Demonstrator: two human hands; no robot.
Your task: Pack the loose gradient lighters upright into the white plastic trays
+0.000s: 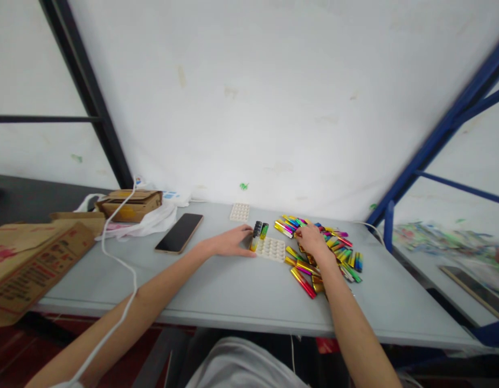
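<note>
A white tray with rows of round holes (271, 249) lies on the table in front of me. Several shiny tubes stand upright along its left side, among them a yellow tube with a dark top (255, 240) and a green-gold tube (264, 230). My left hand (235, 241) is at the tray's left edge, thumb and fingers spread apart beside the standing tubes. To the right lies a loose pile of metallic tubes (344, 249) in gold, red, green, blue and purple. My right hand (311, 240) reaches into this pile with curled fingers; what its fingertips hold is hidden.
A second white holed tray (239, 212) lies near the wall. Left of my arm is a black phone (179, 233), then a white plastic bag (156, 218) and cardboard boxes (43, 253). A white cable (132, 269) crosses my left forearm. A blue metal frame (431, 137) bounds the right.
</note>
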